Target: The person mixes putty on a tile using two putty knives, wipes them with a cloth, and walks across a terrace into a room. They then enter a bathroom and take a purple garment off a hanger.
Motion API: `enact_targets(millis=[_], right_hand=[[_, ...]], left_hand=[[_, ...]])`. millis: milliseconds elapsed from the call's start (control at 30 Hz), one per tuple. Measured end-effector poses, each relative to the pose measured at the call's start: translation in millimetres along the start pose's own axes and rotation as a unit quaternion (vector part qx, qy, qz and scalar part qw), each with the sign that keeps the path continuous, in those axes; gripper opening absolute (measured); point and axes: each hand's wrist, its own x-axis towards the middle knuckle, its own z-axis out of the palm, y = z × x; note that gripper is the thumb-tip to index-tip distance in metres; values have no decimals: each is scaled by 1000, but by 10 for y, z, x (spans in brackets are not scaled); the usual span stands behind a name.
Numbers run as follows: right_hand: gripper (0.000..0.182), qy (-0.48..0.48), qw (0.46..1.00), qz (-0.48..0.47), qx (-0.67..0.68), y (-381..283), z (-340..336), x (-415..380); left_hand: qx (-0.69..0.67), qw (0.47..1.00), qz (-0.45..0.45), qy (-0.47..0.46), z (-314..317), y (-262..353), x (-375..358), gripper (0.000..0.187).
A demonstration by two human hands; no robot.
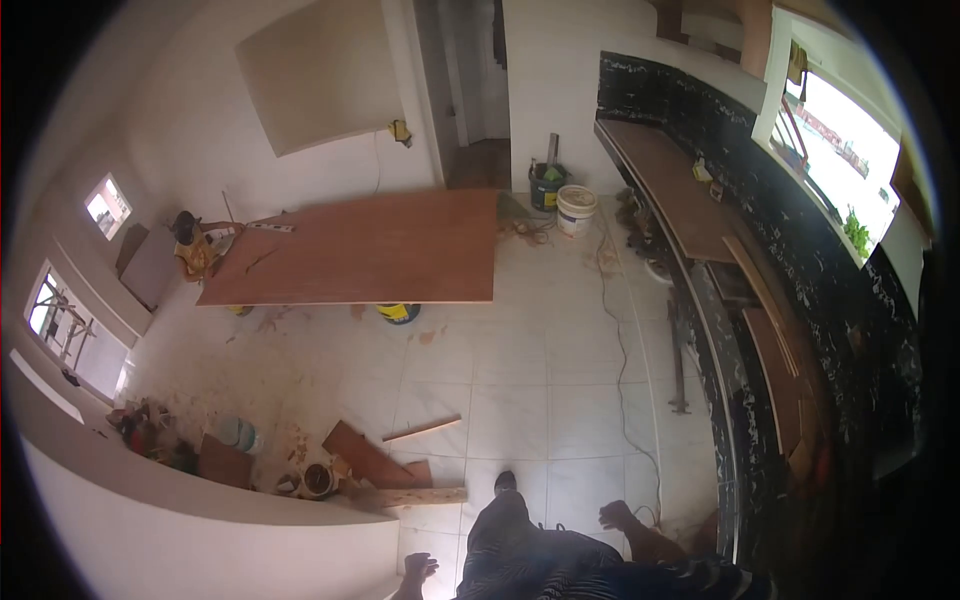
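Observation:
My left hand (421,564) hangs low at the bottom of the view, beside the end of a low white curved wall (300,545). Its fingers are loosely bent and a little apart, with nothing seen in them. My right hand (617,516) hangs over the tiled floor (505,415), right of my legs. Its fingers are also slack, and no object shows in it. A long cable (622,365) runs along the floor near that hand. Neither hand touches anything that I can make out. One dark shoe (506,482) shows ahead of my legs.
A large reddish-brown board (380,250) rests on buckets (398,313); a person in yellow (196,252) is at its left end. Scrap boards (365,460) and a wood strip (422,428) lie ahead on the left. A white bucket (577,212) stands before the black-backed counter (660,170).

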Motion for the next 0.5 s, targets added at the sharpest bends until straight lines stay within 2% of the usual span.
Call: enact_targets(millis=[67, 100, 133, 200, 233, 267, 300, 333, 367, 400, 433, 467, 500], right_hand=[[19, -37, 994, 45, 88, -130, -264, -245], [16, -18, 992, 70, 108, 2, -420, -38], [14, -4, 987, 99, 129, 110, -530, 165], [18, 87, 969, 114, 203, -535, -530, -137], [16, 31, 964, 57, 259, -299, -618, 159], [13, 77, 959, 85, 260, -596, -551, 145], [10, 67, 954, 40, 289, -753, -530, 240], [9, 59, 947, -1, 316, -850, -517, 291], [12, 61, 959, -266, -75, -705, -548, 610], [16, 263, 743, -465, -404, -538, -586, 946], [15, 208, 818, -400, -358, -272, -508, 1360], [15, 160, 882, -307, -319, -559, -458, 1304], [15, 140, 914, -246, -289, -863, -494, 1388]], left_hand=[[23, 999, 23, 6, 207, 840, 572, 22], [-2, 1000, -12, -16, 385, 1433, 833, 18], [64, 996, 23, -64, 547, 1977, 1035, 16], [41, 993, 76, -75, 1078, 3071, 1220, 17], [55, 984, 136, -105, 1331, 3581, 1312, 16], [70, 969, 193, -136, 1605, 4067, 1418, 18], [90, 966, 206, -128, 1933, 4532, 1486, 24], [110, 945, 269, -152, 2192, 4879, 1633, 28], [158, 922, 295, -193, 2457, 5257, 1906, 30], [184, 917, 295, -197, 2690, 5588, 1904, 31], [225, 901, 328, -173, 2912, 5854, 1977, 28], [264, 878, 367, -158, 3087, 6118, 2019, 26], [274, 884, 344, -157, 3246, 6423, 1956, 24]])
